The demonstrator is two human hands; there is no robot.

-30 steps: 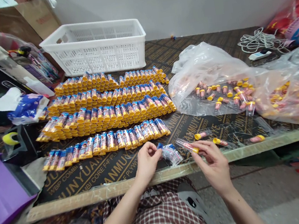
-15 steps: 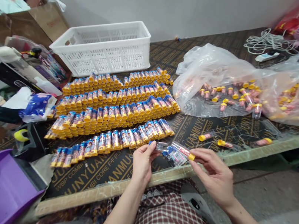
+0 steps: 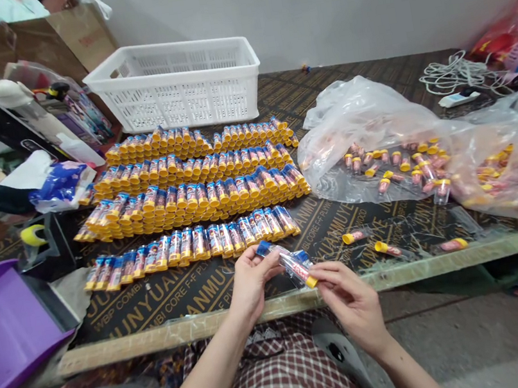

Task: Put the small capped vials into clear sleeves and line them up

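Observation:
Above the table's front edge, my left hand point(image 3: 248, 283) pinches a clear plastic sleeve point(image 3: 268, 252) at its blue end. My right hand point(image 3: 350, 297) grips a clear tube with a yellow cap point(image 3: 299, 269) near that cap, pink pieces showing inside. The tube's far end lies against or in the sleeve; I cannot tell which. Blue printed film shows just behind the tube. Beyond my hands, a front row of yellow-ended tubes with blue printed wraps point(image 3: 198, 243) lies side by side. Several stacked rows of the same tubes point(image 3: 201, 196) lie behind it.
Several loose yellow-capped tubes point(image 3: 391, 249) lie to the right, before an open clear plastic bag point(image 3: 354, 115) of more. A white basket point(image 3: 176, 96) stands at the back. At left are a purple dustpan point(image 3: 13, 328) and a tape dispenser point(image 3: 48, 248).
My right hand has moved left with the yellow-capped tube, which now lines up with the sleeve in my left hand. The two were apart at an angle before.

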